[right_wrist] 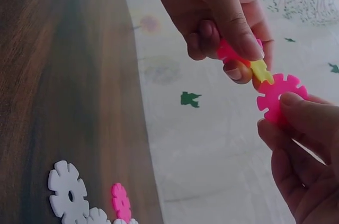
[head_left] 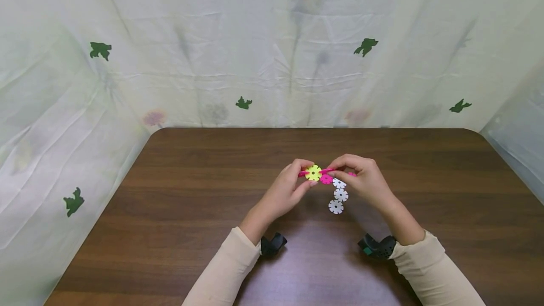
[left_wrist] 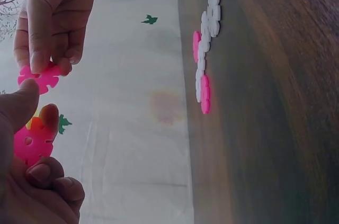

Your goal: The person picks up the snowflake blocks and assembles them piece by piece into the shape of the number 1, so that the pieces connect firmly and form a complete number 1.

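In the head view my left hand (head_left: 285,191) pinches a yellow notched interlocking disc (head_left: 313,173) between thumb and fingers. A pink notched disc (left_wrist: 32,144) is joined to its left side. My right hand (head_left: 366,177) pinches another pink notched disc (right_wrist: 271,99), seen nearly edge-on from the head. Its rim meets the yellow disc's edge in the right wrist view; whether the slots are engaged I cannot tell. Both hands are raised above the table, and their fingers partly cover the discs.
Beneath the hands, a chain of white discs (head_left: 335,207) lies on the brown wooden table (head_left: 191,211). Pink discs (head_left: 326,180) adjoin the chain's far end, partly hidden by the right hand. A pale curtain (head_left: 263,51) with green bird shapes stands behind the table.
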Demonstrator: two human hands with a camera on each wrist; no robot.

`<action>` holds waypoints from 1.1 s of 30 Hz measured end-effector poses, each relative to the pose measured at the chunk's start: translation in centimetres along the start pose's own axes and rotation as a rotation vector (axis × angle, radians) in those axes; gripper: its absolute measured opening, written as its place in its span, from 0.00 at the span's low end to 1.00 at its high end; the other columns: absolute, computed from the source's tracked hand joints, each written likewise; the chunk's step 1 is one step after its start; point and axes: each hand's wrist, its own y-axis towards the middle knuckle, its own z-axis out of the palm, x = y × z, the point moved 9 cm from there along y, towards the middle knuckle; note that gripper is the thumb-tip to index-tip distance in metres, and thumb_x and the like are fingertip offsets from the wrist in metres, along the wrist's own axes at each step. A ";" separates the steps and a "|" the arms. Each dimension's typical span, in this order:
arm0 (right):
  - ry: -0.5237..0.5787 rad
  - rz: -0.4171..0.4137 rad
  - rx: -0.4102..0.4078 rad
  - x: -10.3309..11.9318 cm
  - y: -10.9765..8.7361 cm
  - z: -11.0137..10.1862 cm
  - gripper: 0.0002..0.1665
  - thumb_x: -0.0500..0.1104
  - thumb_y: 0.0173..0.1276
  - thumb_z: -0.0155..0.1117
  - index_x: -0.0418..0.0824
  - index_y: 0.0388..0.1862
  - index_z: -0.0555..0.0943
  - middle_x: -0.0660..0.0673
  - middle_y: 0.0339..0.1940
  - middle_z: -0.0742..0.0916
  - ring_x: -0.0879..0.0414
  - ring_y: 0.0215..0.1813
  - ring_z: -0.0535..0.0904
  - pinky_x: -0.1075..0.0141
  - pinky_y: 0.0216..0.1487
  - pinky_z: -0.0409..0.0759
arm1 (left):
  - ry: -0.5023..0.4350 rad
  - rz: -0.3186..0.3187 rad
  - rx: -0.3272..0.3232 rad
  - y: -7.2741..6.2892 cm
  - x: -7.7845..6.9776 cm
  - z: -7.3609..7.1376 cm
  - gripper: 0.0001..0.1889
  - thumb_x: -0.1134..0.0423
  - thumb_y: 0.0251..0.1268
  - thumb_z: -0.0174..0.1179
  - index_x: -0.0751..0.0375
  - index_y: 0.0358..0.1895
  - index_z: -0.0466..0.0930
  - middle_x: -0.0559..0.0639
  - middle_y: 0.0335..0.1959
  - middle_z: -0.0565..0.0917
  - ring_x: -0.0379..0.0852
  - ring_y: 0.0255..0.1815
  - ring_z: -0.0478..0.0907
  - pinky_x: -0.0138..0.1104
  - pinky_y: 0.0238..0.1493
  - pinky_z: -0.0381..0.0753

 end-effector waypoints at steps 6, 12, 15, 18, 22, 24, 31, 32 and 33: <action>-0.028 -0.045 -0.013 0.0 -0.2 0.0 0.11 0.20 0.44 0.66 0.30 0.26 0.81 0.41 0.25 0.83 0.57 0.27 0.77 0.74 0.28 0.73 | 0.060 -0.011 0.020 0.0 0.0 0.2 0.19 0.68 0.57 0.60 0.68 0.50 0.66 0.55 0.44 0.76 0.46 0.44 0.72 0.33 0.47 0.71; -0.040 -0.058 -0.019 0.1 -0.1 0.2 0.10 0.21 0.44 0.67 0.31 0.25 0.81 0.41 0.24 0.84 0.55 0.25 0.77 0.73 0.26 0.72 | 0.084 -0.021 0.024 -0.1 0.3 0.3 0.19 0.68 0.57 0.61 0.68 0.50 0.66 0.55 0.44 0.76 0.45 0.43 0.72 0.33 0.46 0.71; -0.045 -0.054 -0.028 0.0 -0.1 0.3 0.10 0.21 0.43 0.67 0.31 0.25 0.81 0.41 0.23 0.84 0.55 0.24 0.76 0.74 0.25 0.71 | 0.082 -0.026 0.033 -0.2 0.4 0.4 0.19 0.67 0.57 0.60 0.68 0.50 0.65 0.55 0.43 0.76 0.45 0.42 0.72 0.32 0.45 0.72; -0.046 -0.043 -0.031 -0.3 -0.2 0.4 0.10 0.21 0.44 0.67 0.31 0.26 0.81 0.41 0.23 0.84 0.56 0.23 0.74 0.75 0.23 0.69 | 0.077 -0.030 0.043 -0.2 0.5 0.5 0.19 0.67 0.58 0.59 0.68 0.50 0.65 0.55 0.41 0.76 0.44 0.41 0.72 0.32 0.44 0.72; -0.044 -0.030 -0.031 -0.6 -0.3 0.5 0.10 0.22 0.45 0.67 0.31 0.27 0.81 0.41 0.24 0.83 0.57 0.21 0.72 0.74 0.21 0.67 | 0.067 -0.029 0.045 -0.1 0.4 0.5 0.18 0.67 0.59 0.59 0.69 0.50 0.64 0.55 0.41 0.76 0.44 0.40 0.73 0.32 0.44 0.72; -0.043 -0.026 -0.034 -0.6 -0.3 0.6 0.10 0.22 0.45 0.67 0.31 0.27 0.81 0.41 0.24 0.83 0.57 0.21 0.71 0.73 0.21 0.67 | 0.059 -0.030 0.043 -0.1 0.4 0.5 0.18 0.67 0.58 0.59 0.69 0.49 0.65 0.55 0.41 0.76 0.44 0.40 0.73 0.32 0.44 0.72; -0.024 0.024 -0.024 -0.9 -0.3 0.7 0.09 0.23 0.47 0.66 0.31 0.28 0.81 0.42 0.25 0.83 0.57 0.23 0.71 0.73 0.23 0.67 | -0.001 -0.066 0.046 -0.2 0.8 0.4 0.19 0.69 0.58 0.59 0.69 0.50 0.65 0.55 0.41 0.76 0.44 0.40 0.74 0.30 0.44 0.73; -0.022 0.036 -0.021 -1.0 -0.3 0.8 0.09 0.23 0.47 0.66 0.31 0.28 0.81 0.42 0.25 0.83 0.57 0.24 0.72 0.72 0.23 0.68 | -0.015 -0.073 0.046 -0.2 0.8 0.4 0.19 0.69 0.58 0.59 0.69 0.50 0.65 0.55 0.41 0.76 0.44 0.40 0.74 0.30 0.43 0.73; -0.022 0.047 -0.019 -1.1 -0.3 0.8 0.09 0.24 0.47 0.66 0.31 0.29 0.81 0.42 0.26 0.83 0.57 0.24 0.72 0.72 0.24 0.69 | -0.032 -0.079 0.046 -0.2 0.9 0.3 0.19 0.69 0.58 0.59 0.69 0.50 0.65 0.55 0.41 0.76 0.44 0.40 0.74 0.30 0.43 0.74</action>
